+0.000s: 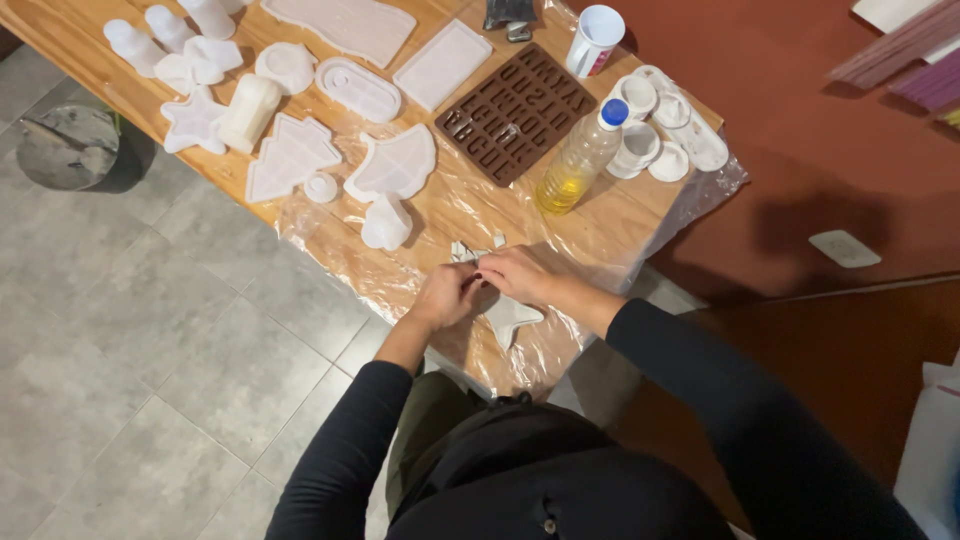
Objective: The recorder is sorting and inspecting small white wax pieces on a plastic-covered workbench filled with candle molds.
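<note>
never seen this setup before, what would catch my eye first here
Both hands, left hand and right hand, grip a white star-shaped mould at the table's near edge. Behind them, a brown letter mould stands out among pale moulds on plastic sheeting, beside a bottle of yellow liquid.

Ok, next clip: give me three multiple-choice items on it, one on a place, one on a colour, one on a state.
1. Where is the star-shaped mould that both hands work on?
A. at the table's near edge
B. on the floor
C. beside the white cup

2. What colour is the cap on the bottle of yellow liquid?
A. red
B. blue
C. green

3. How does the bottle stand?
A. lying flat
B. upside down
C. upright, capped

A: left hand and right hand meet over it at the near edge.
B: the cap is blue.
C: cap on top.
</note>
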